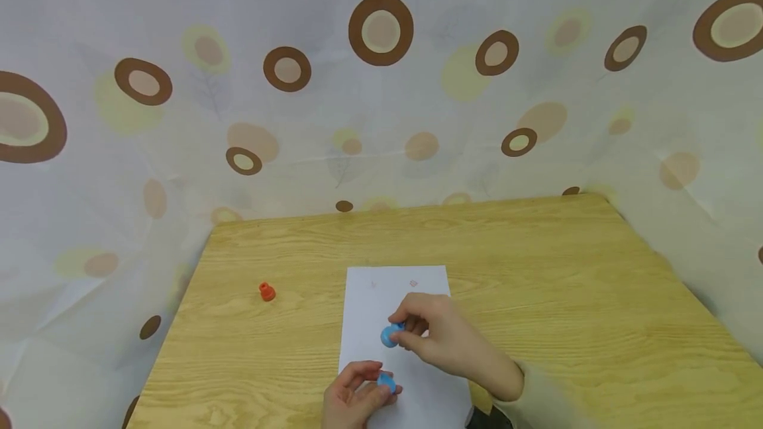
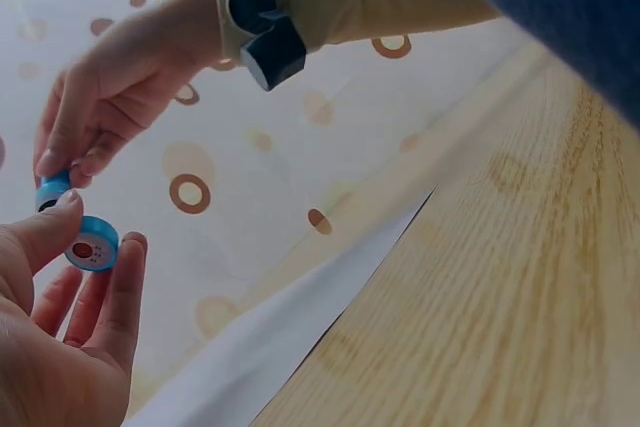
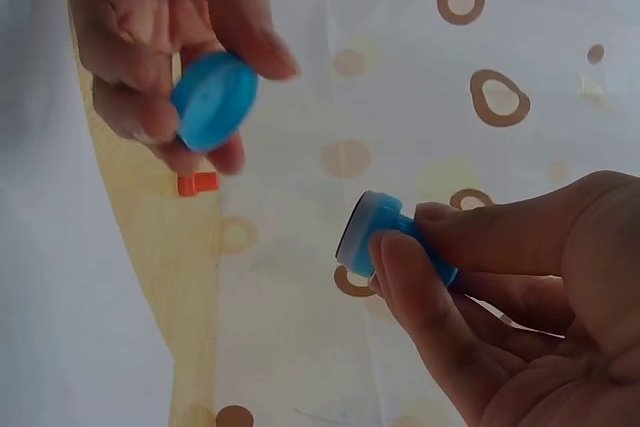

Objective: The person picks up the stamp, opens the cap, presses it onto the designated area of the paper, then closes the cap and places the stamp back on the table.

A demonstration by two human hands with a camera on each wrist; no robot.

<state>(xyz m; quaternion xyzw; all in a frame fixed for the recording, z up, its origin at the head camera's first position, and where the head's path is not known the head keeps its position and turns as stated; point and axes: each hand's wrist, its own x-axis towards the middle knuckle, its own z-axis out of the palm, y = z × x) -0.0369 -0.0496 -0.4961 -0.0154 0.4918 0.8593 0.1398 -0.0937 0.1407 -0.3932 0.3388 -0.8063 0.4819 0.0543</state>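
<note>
My right hand (image 1: 441,333) pinches a small blue toy stamp (image 1: 390,335) above the paper. In the right wrist view the stamp (image 3: 372,229) points its flat face toward the left, its knob between thumb and fingers. Lower and nearer me, my left hand (image 1: 360,396) holds a round blue cap (image 1: 386,382) between thumb and fingertips. The cap's hollow side (image 3: 218,102) shows in the right wrist view, while its printed end (image 2: 92,248) faces the left wrist camera. Stamp and cap are apart. Beneath both hands lies a white sheet of paper (image 1: 366,316) with faint small marks near its far edge.
A red stamp (image 1: 267,292) stands on the wooden table (image 1: 268,349), left of the paper. Patterned white cloth (image 1: 334,104) hangs behind the table and along both sides. A dark device (image 2: 268,35) is strapped at the right wrist.
</note>
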